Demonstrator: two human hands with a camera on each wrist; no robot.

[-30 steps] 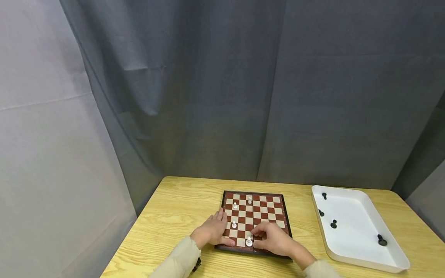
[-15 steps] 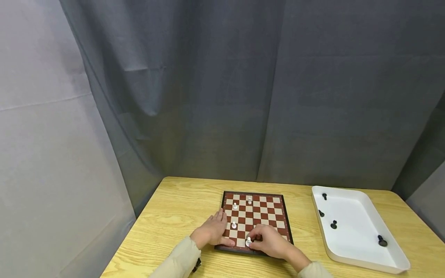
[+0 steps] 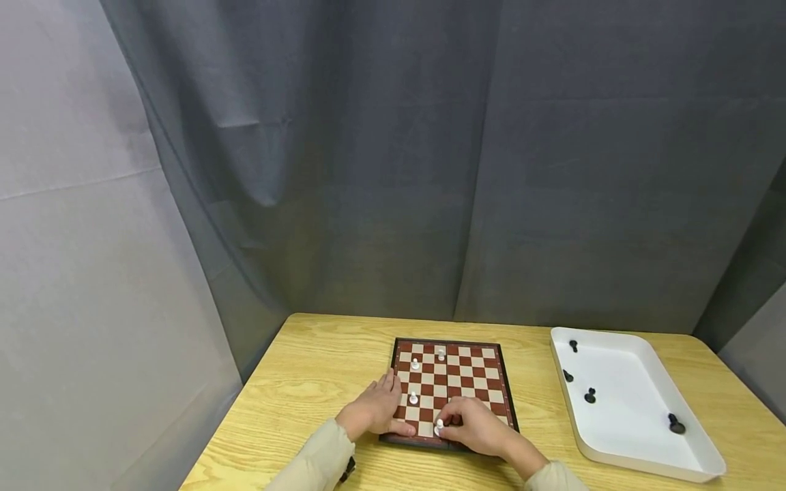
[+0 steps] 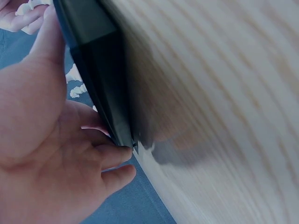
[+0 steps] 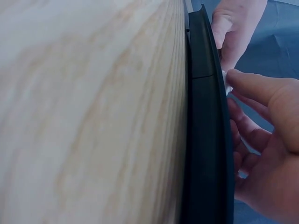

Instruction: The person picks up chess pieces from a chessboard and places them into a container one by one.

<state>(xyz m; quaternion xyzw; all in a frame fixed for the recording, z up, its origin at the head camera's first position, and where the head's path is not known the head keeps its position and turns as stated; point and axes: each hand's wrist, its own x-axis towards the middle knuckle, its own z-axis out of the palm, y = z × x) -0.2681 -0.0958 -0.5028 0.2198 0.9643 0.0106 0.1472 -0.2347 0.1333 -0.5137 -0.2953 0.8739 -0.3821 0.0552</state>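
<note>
A red-and-cream chessboard (image 3: 469,372) with a dark rim lies on the wooden table. My left hand (image 3: 381,404) rests along its left edge, fingers straight, thumb over the near left corner. In the left wrist view the fingertips (image 4: 117,156) touch the board's dark side. Near the front edge, my right hand (image 3: 475,424) pinches a white chess piece (image 3: 439,424) between thumb and index finger. The right wrist view shows only a sliver of that piece (image 5: 227,84). Smaller white chess pieces stand on the board, one (image 3: 414,397) between my hands and one (image 3: 415,364) farther back.
Another white piece (image 3: 441,354) stands near the board's far edge. To the right, a white tray (image 3: 638,382) holds several black chess pieces, one (image 3: 676,424) near its right side. A grey curtain (image 3: 393,170) hangs behind the table (image 3: 331,341).
My right hand has moved slightly left, and its thumb and index finger have come together on the white chess piece at the front. My left hand has stayed in place.
</note>
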